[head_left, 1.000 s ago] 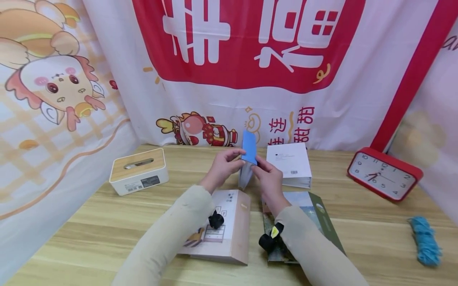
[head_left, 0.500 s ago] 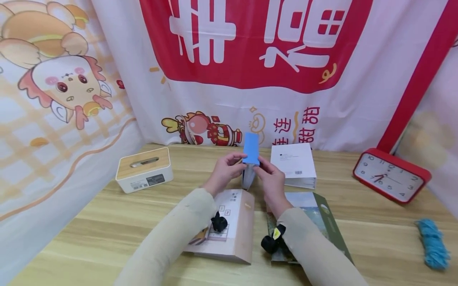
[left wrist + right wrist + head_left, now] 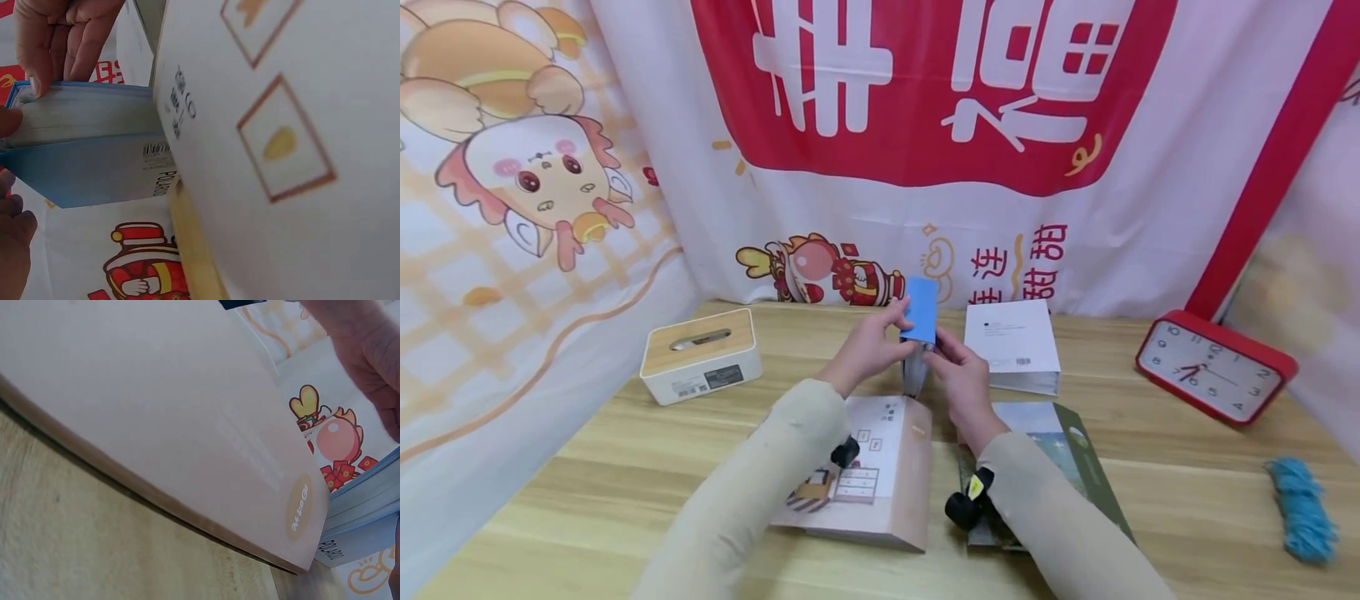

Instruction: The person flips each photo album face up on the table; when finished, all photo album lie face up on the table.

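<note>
A thick blue photo album (image 3: 920,310), with POLARO… lettering visible on its cover in the left wrist view, stands on end beyond the picture book. My left hand (image 3: 867,346) pinches its left side, a finger on the blue face and the thumb lower by the page edges. Opposite, my right hand (image 3: 964,375) holds the right side between thumb and fingers. Pages (image 3: 87,119) show between the covers in the left wrist view. Only part of my left hand (image 3: 369,356) appears in the right wrist view.
Nearest me are a pale picture book (image 3: 880,442) and a green-edged book (image 3: 1086,467), partly under the right forearm. A white book (image 3: 1011,337) lies behind them. Left is a wood-topped tissue box (image 3: 700,358); right are a red clock (image 3: 1213,367) and blue yarn (image 3: 1302,510).
My left hand has spread its grip, a finger reaching higher up the album's blue face. The right hand keeps its hold. The head view has shifted slightly.
</note>
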Available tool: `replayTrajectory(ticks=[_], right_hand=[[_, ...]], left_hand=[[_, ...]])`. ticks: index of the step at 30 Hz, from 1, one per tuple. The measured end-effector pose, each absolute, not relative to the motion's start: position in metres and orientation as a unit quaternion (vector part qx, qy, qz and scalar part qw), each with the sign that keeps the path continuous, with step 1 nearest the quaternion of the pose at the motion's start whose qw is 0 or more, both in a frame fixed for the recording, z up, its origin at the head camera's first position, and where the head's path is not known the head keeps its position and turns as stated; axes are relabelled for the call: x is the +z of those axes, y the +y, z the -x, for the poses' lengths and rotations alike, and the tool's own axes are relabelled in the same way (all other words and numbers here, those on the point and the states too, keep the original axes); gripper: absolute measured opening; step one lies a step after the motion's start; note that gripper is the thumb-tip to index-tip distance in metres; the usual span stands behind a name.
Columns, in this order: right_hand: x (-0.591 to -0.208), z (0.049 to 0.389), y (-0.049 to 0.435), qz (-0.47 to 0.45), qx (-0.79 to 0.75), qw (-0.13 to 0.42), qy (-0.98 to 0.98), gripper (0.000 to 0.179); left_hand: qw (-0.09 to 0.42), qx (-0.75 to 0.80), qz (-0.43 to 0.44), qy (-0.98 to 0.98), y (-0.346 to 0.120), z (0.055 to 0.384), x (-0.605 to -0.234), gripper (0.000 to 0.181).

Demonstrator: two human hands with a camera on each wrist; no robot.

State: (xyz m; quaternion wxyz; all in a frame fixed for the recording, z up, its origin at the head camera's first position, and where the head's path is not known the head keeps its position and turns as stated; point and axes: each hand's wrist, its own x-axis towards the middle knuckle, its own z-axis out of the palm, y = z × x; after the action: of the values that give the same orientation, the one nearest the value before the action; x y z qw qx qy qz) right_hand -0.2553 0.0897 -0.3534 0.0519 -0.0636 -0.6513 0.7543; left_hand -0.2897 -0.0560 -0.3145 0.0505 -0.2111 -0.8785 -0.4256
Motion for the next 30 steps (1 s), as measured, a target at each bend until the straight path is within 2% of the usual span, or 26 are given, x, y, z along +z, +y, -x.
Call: replayTrajectory(ticks=[4, 9, 15, 21, 30], right_hand=[[-0.356, 0.257, 0.088, 0.059, 0.754, 0.039, -0.654, 0.042], [-0.362, 0.259, 0.087, 0.064, 0.761, 0.002, -0.646, 0.046], [-0.368, 0.262, 0.086, 0.060, 0.771, -0.021, -0.633, 0.051], [-0.371, 0.264, 0.086, 0.065, 0.766, -0.040, -0.638, 0.056], [-0.375, 0.266, 0.084, 0.056, 0.770, -0.041, -0.635, 0.061]], left_hand=[[0.050, -0.323, 0.244, -0.913, -0.058, 0.292, -0.303, 0.049], [0.066, -0.217, 0.279, -0.933, -0.057, 0.291, -0.291, 0.042], [0.072, -0.148, 0.313, -0.935, -0.056, 0.290, -0.284, 0.023], [0.053, -0.075, 0.356, -0.930, -0.055, 0.288, -0.277, 0.038], [0.041, 0.017, 0.411, -0.911, -0.053, 0.285, -0.263, 0.030]])
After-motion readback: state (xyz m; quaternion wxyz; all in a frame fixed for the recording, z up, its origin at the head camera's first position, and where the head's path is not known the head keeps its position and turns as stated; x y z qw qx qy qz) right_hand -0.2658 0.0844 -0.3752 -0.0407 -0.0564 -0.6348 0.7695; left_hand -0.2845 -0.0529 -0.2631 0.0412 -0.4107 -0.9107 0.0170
